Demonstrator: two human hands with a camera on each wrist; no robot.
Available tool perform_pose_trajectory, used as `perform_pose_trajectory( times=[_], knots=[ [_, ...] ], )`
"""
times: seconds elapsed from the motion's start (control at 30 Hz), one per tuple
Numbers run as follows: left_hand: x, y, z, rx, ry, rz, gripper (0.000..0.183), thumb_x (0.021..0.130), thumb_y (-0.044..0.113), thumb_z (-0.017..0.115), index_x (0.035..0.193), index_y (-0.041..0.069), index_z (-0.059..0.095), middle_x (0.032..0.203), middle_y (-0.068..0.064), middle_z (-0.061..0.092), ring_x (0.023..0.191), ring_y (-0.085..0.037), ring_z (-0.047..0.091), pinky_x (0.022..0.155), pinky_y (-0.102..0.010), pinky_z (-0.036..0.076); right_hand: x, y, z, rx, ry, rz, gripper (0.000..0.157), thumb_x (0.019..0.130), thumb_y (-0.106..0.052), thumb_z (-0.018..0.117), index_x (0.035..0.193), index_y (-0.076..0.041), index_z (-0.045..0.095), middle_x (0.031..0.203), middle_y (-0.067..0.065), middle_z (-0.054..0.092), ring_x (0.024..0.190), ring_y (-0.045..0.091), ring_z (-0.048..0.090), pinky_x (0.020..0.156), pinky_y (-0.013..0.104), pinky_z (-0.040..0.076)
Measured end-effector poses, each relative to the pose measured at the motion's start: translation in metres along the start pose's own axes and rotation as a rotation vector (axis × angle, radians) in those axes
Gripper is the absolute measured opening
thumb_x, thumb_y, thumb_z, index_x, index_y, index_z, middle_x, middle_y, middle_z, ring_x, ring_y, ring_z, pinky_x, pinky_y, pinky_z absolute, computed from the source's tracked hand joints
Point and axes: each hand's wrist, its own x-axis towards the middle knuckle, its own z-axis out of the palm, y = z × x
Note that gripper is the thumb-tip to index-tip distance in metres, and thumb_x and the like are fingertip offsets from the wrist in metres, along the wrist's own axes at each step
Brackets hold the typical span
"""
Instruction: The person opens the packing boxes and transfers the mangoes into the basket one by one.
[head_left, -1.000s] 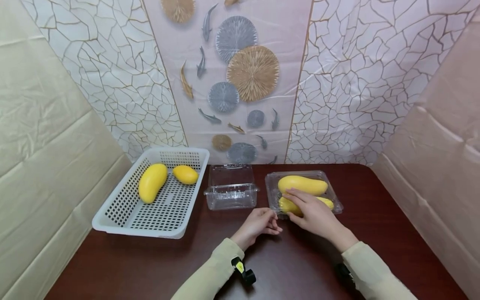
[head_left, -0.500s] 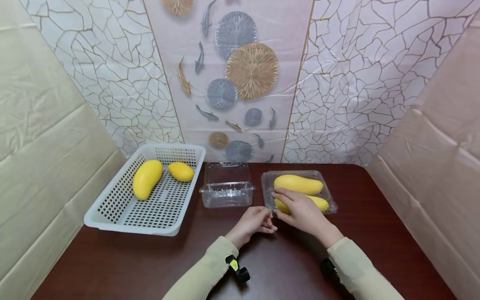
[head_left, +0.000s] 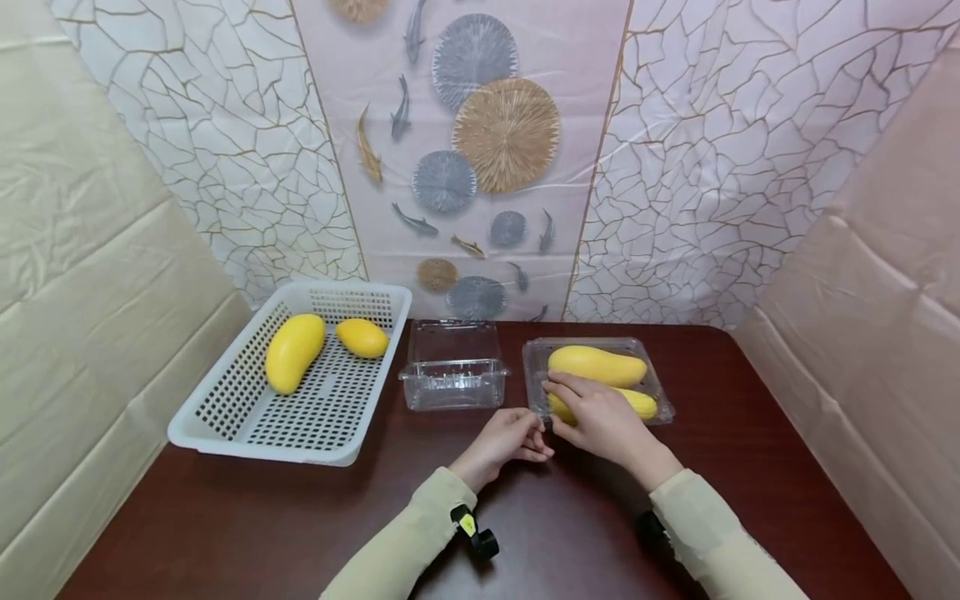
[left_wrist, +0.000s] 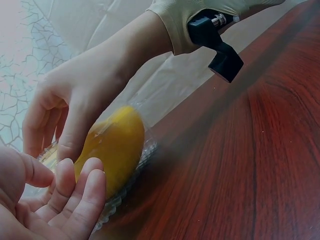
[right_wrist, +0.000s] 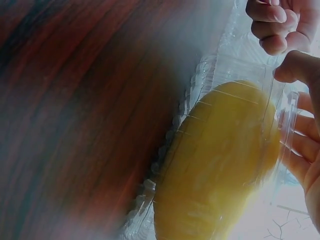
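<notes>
A clear plastic clamshell box (head_left: 534, 383) holds two yellow mangoes, one (head_left: 596, 365) behind the other (head_left: 636, 403). My right hand (head_left: 600, 421) lies over the front left part of the lid, fingers spread loosely and thumb at the front rim. In the right wrist view, the near mango (right_wrist: 220, 165) shows through the box wall, with my right thumb (right_wrist: 297, 69) beside the rim. My left hand (head_left: 502, 442) pinches the box's front left corner between thumb and index finger. Its other fingers (left_wrist: 87, 195) are bent. My right hand partly covers the front mango.
A white perforated basket (head_left: 262, 454) stands on the left, with a large mango (head_left: 295, 353) and a smaller yellow fruit (head_left: 362, 337) in it. Between basket and box, another clear clamshell (head_left: 453, 387) stands with its lid up. A patterned curtain (head_left: 480, 242) hangs behind the dark red table (head_left: 375, 508).
My right hand has slid a little left over the box toward my left hand, then stayed. My left hand keeps at the corner. The head view has shifted slightly.
</notes>
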Motion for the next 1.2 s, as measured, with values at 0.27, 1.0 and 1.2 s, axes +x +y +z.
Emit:
perform_pose_trajectory(
  times=[0.27,1.0,1.2],
  knots=[
    [0.004,0.0,0.002,0.006,0.002,0.003,0.016,0.091,0.005,0.049,0.087,-0.003,0.061,0.065,-0.005,0.061,0.062,-0.015,0.069,0.062,-0.03,0.059,0.001,0.001,0.001,-0.066,0.035,-0.035,0.054,0.081,-0.025,0.081,0.127,0.0,0.067,0.13,0.017,0.065,0.105,0.03,0.068,0.079,0.042,0.058],
    [0.004,-0.002,0.003,-0.001,0.038,-0.018,0.014,0.089,0.008,0.051,0.08,0.003,0.06,0.063,-0.003,0.058,0.063,-0.016,0.069,0.058,-0.027,0.058,0.006,0.005,0.003,-0.08,0.099,-0.104,0.049,0.077,-0.022,0.076,0.12,0.001,0.069,0.116,0.016,0.07,0.096,0.028,0.07,0.075,0.04,0.059],
    [0.002,-0.006,0.001,-0.021,0.042,-0.029,0.016,0.089,0.008,0.048,0.076,0.007,0.058,0.063,-0.004,0.057,0.064,-0.016,0.07,0.059,-0.028,0.058,0.017,0.007,-0.007,-0.039,0.119,-0.054,0.047,0.077,-0.021,0.076,0.119,-0.002,0.069,0.108,0.013,0.072,0.086,0.026,0.07,0.063,0.041,0.057]
  ],
)
